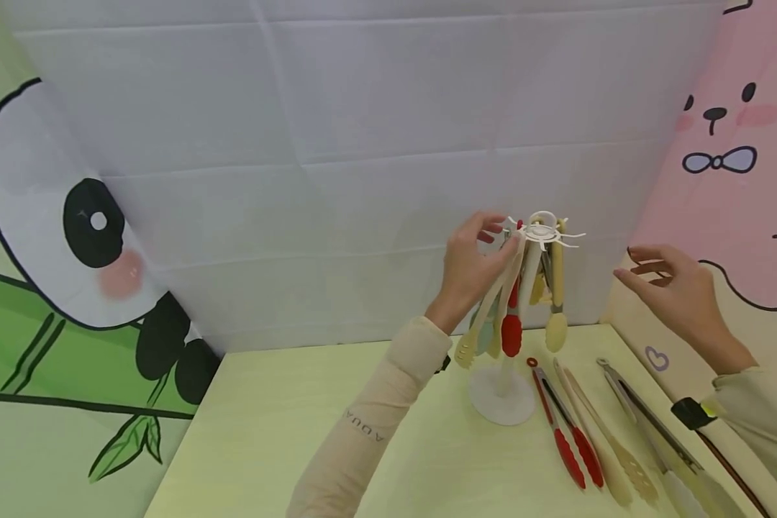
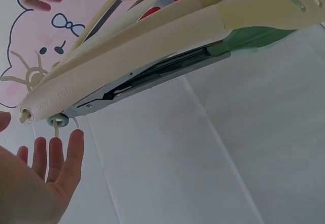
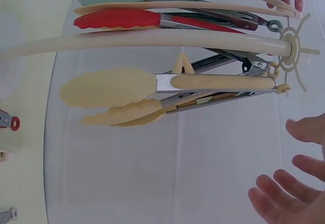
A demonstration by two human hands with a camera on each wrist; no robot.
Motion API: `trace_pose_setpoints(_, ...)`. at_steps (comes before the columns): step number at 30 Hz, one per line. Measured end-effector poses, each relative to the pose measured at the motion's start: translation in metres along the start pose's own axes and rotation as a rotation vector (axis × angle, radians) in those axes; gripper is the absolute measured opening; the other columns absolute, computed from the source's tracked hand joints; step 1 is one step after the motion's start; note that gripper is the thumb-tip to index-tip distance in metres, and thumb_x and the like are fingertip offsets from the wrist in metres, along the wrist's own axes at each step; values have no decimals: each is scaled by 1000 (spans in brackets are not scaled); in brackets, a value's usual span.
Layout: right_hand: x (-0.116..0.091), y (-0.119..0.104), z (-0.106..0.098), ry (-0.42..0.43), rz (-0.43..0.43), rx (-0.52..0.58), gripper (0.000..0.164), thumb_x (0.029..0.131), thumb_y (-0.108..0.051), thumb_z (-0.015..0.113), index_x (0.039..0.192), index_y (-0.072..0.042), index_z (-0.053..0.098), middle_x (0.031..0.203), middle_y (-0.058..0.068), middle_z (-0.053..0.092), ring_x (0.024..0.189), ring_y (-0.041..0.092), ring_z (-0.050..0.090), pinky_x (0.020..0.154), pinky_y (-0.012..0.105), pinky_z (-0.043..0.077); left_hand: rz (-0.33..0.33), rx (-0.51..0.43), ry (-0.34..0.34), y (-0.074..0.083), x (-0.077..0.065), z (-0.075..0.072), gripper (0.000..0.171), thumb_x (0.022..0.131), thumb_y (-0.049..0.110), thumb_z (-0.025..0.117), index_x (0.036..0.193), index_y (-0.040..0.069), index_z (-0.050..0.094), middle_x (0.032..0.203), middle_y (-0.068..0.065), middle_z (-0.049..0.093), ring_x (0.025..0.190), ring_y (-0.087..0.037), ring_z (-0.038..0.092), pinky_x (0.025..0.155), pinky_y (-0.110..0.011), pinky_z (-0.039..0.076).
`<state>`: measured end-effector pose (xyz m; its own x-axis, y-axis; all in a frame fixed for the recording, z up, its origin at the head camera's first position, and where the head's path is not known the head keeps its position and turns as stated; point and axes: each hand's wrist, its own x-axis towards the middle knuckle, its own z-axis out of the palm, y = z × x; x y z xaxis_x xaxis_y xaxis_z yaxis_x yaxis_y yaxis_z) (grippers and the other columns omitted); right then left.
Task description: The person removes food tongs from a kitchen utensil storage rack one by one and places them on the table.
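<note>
A white rack (image 1: 542, 232) with radiating hooks stands on a round base (image 1: 501, 399), hung with several kitchen utensils. My left hand (image 1: 469, 262) is at its left side, fingers extended beside the hooks. Close to those fingers hang a beige slotted turner (image 2: 137, 64), its handle hole over a hook, and green-tipped tongs (image 2: 259, 41). Red tongs (image 3: 119, 19) and yellow tongs (image 3: 109, 88) hang further round the rack. To the right of the rack my right hand (image 1: 680, 291) is raised in the air with nothing in it, fingers loosely bent and thumb apart.
On the pale yellow table (image 1: 265, 432), right of the base, lie red-tipped tongs (image 1: 566, 453), a beige slotted utensil (image 1: 634, 471) beside another beige one, and long metal tongs (image 1: 660, 424). A white cloth backdrop (image 1: 375, 180) stands behind, with a printed pink panel (image 1: 738, 216) at right.
</note>
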<state>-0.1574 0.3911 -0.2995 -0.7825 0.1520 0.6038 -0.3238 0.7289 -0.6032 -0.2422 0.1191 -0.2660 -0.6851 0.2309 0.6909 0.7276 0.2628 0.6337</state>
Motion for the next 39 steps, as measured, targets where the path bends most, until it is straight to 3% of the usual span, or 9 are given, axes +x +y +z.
trace_pose_setpoints(8, 12, -21, 3, 38, -54, 42, 36, 83, -14, 72, 115, 0, 62, 101, -20, 55, 87, -5, 55, 70, 3, 40, -52, 28, 39, 0, -14, 5, 36, 87, 33, 65, 116, 12, 59, 104, -1, 63, 92, -15, 58, 73, -21, 44)
trace_pose_setpoints(23, 32, -53, 13, 63, -78, 70, 40, 81, -12, 74, 118, -2, 62, 104, -16, 56, 89, 1, 56, 70, 5, 41, -120, 70, 96, -7, -34, 16, 42, 78, 26, 76, 112, 9, 60, 100, -3, 63, 85, -17, 58, 63, -19, 43)
trace_pose_setpoints(31, 44, -66, 25, 63, -145, 38, 40, 80, -13, 75, 117, -2, 64, 107, 9, 62, 86, 2, 55, 70, 8, 41, -124, 113, 134, -7, -42, 21, 41, 76, 26, 78, 110, 11, 61, 99, 0, 63, 81, -14, 58, 58, -18, 43)
trace_pose_setpoints(39, 61, -83, 36, 31, -216, -3, 40, 81, -16, 75, 117, -3, 64, 106, 14, 63, 85, 10, 55, 69, 11, 39, -123, 191, 207, -4, -48, 27, 36, 76, 29, 78, 103, 14, 59, 95, 2, 62, 79, -15, 58, 58, -19, 42)
